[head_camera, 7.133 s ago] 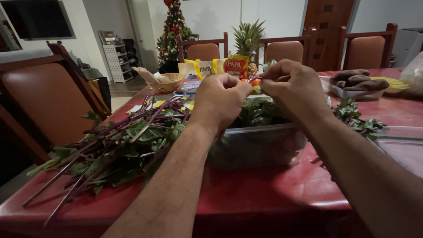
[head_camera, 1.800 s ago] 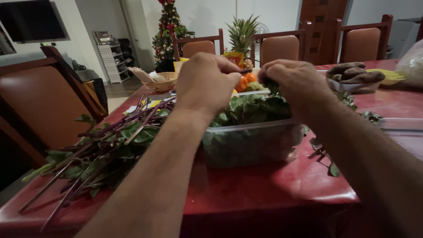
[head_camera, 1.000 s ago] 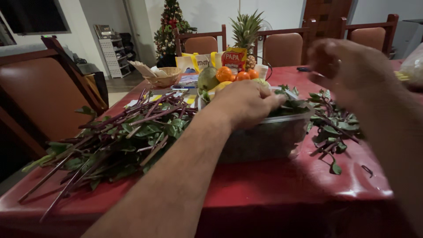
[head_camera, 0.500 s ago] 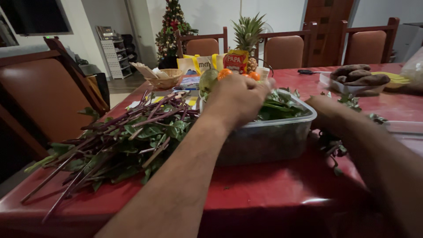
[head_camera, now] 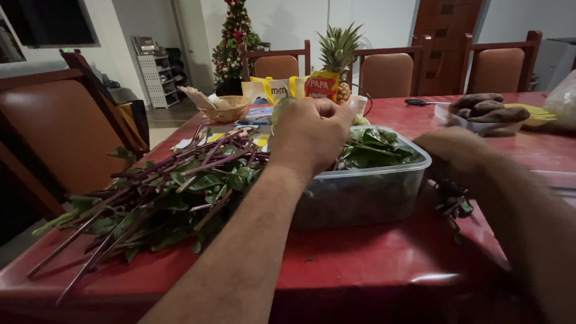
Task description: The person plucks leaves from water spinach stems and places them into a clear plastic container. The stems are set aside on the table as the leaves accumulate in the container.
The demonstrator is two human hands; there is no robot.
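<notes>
Right hand (head_camera: 451,153) lower; one tub (head_camera: 384,180).

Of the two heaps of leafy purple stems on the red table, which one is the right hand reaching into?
The small heap of leafy stems right of the clear plastic tub, beneath the right hand; the large purple-stemmed pile lies left of the tub.

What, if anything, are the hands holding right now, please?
It cannot be told: the left hand is curled over the tub, and the right hand rests on stems beside it.
</notes>
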